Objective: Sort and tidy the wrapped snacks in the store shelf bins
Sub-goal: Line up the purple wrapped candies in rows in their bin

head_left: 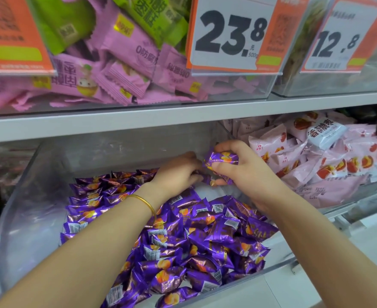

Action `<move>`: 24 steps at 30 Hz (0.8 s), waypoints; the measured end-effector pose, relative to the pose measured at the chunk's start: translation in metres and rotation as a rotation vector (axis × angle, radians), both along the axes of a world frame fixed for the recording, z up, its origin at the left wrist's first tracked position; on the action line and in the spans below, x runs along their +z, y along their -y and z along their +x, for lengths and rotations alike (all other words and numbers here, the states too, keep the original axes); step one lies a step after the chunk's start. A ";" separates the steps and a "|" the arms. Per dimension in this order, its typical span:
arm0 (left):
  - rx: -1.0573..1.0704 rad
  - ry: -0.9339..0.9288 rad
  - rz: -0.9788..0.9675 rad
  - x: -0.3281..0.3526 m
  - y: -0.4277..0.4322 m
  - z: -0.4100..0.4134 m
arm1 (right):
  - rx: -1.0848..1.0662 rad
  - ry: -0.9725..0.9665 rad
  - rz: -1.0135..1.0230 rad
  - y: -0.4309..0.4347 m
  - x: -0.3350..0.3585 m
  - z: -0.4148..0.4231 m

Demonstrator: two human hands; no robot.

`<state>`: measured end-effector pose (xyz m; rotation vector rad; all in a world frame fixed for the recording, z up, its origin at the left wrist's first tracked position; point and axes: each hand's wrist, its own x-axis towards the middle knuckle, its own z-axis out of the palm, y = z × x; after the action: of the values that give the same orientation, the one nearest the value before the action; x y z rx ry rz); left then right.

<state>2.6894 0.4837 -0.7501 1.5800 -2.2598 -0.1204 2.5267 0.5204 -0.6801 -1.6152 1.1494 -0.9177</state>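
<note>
Task's thing: a purple packet [222, 159] is sitting in the right hand [241, 172], raised just above the back right corner of the clear bin [38, 196] on the lower shelf.
Right grip: the fingers are curling over the packet's top and the thumb is pressing from below, so it is clamped on the packet. More purple foil is showing under the palm, but whether that is being held too is unclear.
Left grip: the left hand [178, 172] is reaching in beside it, its fingertips meeting foil just left of the held packet. Whether they are pinching anything is impossible to tell.
Long axis: the held packet is lying roughly across the bin, left to right, its left end tipping up slightly.
Key relation: the lined-up rows [98, 190] are running along the bin's back left, and a bare patch [214, 193] is showing directly under the two hands. The packet is therefore hanging just right of where the rows stop.
Nearer hand: the left is lying closer to the rows; the right is carrying the load.
Remaining work: the loose pile [205, 241] is spreading toward the bin's front edge, beneath both forearms. Most of the sorting is probably yet to come.
Risk: the pale pink packets [305, 156] are crowding the next bin, just beyond the right wall.
</note>
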 end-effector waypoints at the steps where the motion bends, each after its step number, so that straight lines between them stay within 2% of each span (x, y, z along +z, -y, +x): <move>1: 0.023 -0.060 0.020 0.000 0.004 0.001 | 0.005 0.002 -0.003 -0.001 0.000 -0.001; 4: 0.120 -0.195 0.057 -0.001 0.013 0.003 | 0.022 -0.063 -0.036 -0.003 0.001 -0.005; 7: 0.217 -0.292 0.051 -0.002 0.018 0.004 | 0.035 -0.306 -0.160 -0.002 0.001 -0.005; 9: 0.262 -0.283 0.027 -0.003 0.020 0.005 | 0.064 -0.522 -0.215 0.002 0.000 -0.002; 12: 0.291 -0.207 -0.009 -0.001 0.022 0.003 | 0.127 -0.824 -0.186 0.014 -0.001 0.009; 16: 0.297 -0.098 -0.031 -0.002 0.022 0.000 | 0.288 -1.194 -0.224 0.038 -0.003 0.030; 19: 0.300 -0.071 -0.001 -0.006 0.022 0.002 | 0.362 -1.309 -0.240 0.053 -0.009 0.040; 24: 0.269 -0.044 0.036 -0.007 0.025 0.007 | 0.411 -1.335 -0.287 0.063 -0.019 0.048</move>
<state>2.6969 0.4591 -0.7568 1.8633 -2.0001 -0.1226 2.5742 0.4572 -0.6987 -2.6657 1.4116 0.4426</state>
